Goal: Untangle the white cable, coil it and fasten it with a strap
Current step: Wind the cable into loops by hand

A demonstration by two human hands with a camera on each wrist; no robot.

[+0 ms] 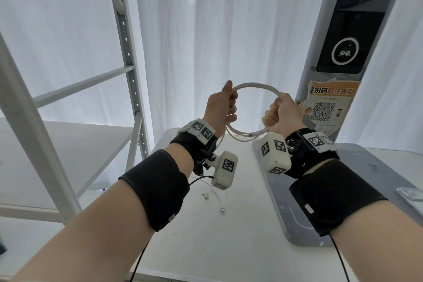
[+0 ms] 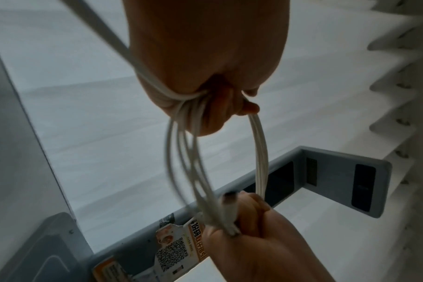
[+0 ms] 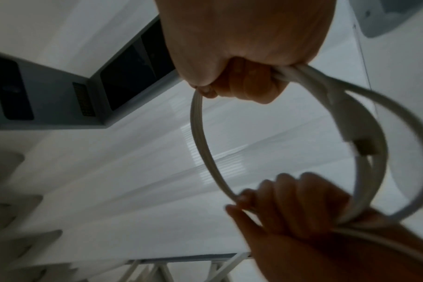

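Observation:
The white cable [image 1: 256,86] is wound into a round coil of several loops, held up in the air between both hands. My left hand [image 1: 225,107] grips the coil's left side, fingers curled round the strands [image 2: 260,152]. On the coil's right side my right hand [image 1: 278,110] closes in a fist round the bundle [image 3: 200,143]. A white plug [image 3: 350,124] sticks out of the coil beside the right hand. One loose tail hangs from the left hand down to the table and ends in a small connector [image 1: 221,209]. I see no strap in either hand.
Below the hands is a white table [image 1: 201,242] with a few small tan bits [image 1: 206,196]. A grey slab base [image 1: 286,217] and a tall kiosk pillar with a QR sticker [image 1: 325,109] stand on the right. White metal shelving [image 1: 128,52] is on the left, curtains behind.

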